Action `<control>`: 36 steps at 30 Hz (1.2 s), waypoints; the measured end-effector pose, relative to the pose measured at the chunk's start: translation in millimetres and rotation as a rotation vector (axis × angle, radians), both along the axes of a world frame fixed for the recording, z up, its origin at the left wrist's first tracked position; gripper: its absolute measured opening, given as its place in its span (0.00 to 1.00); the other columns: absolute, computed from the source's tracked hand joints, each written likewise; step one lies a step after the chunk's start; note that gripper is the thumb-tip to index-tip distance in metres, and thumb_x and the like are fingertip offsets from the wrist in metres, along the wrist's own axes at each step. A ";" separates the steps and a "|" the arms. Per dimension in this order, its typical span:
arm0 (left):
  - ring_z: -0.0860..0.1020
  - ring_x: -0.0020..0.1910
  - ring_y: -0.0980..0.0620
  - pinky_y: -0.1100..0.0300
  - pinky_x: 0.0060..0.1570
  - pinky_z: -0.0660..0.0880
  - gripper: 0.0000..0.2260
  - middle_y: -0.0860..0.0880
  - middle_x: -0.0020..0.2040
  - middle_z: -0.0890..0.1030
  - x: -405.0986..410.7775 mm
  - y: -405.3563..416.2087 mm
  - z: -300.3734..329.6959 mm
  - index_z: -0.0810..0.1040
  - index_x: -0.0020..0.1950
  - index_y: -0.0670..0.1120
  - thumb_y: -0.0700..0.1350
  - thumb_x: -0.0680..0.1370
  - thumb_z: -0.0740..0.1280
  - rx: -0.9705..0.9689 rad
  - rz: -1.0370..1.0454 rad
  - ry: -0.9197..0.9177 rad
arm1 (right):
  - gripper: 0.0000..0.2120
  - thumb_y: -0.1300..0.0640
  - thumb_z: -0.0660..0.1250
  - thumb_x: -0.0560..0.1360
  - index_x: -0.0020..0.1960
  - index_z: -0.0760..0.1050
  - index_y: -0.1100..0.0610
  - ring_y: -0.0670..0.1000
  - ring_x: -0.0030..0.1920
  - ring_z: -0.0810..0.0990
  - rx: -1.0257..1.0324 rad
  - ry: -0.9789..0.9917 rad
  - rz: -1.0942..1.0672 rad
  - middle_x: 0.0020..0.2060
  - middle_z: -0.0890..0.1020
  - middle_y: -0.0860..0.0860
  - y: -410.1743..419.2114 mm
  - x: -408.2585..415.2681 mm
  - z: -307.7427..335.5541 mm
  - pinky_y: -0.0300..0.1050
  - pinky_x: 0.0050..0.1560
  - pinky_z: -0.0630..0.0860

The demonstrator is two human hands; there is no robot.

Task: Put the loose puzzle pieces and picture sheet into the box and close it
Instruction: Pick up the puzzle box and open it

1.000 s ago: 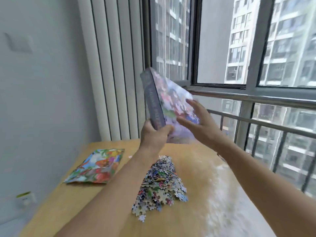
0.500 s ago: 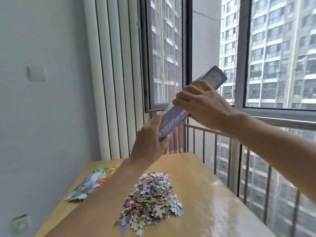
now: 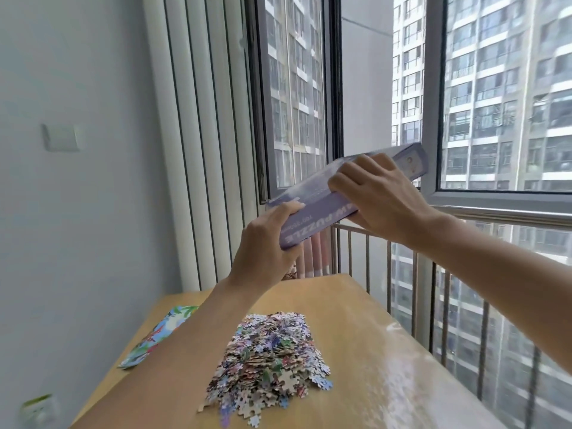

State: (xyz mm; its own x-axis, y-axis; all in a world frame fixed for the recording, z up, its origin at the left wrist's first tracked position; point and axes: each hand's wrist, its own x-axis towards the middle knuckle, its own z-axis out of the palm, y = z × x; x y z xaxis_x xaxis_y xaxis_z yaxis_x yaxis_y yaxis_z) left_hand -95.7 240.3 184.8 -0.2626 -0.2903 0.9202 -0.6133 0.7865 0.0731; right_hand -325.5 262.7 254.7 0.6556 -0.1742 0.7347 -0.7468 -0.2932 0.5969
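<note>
1. Purple puzzle box (image 3: 312, 224) held in the air above the table (image 3: 387, 351); long axis rises from near-left to far-right.
2. Left hand (image 3: 263, 252) grips the low left end, fingers curled round it.
3. Right hand (image 3: 380, 196) clamps the long edge nearer the high right end, fingers curled over the lid; probably set to pull it off.
4. Loose puzzle pieces (image 3: 269, 363) piled below; picture sheet (image 3: 154, 335) far left on the table.
</note>
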 end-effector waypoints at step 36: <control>0.79 0.52 0.39 0.44 0.44 0.79 0.21 0.45 0.55 0.78 -57.8 -53.8 -148.6 0.63 0.39 0.46 0.24 0.62 0.68 0.254 -0.092 -0.392 | 0.05 0.61 0.69 0.74 0.47 0.79 0.62 0.54 0.36 0.82 1.046 -1.359 -0.447 0.43 0.80 0.57 -3.3 -141.9 -186.7 0.46 0.31 0.79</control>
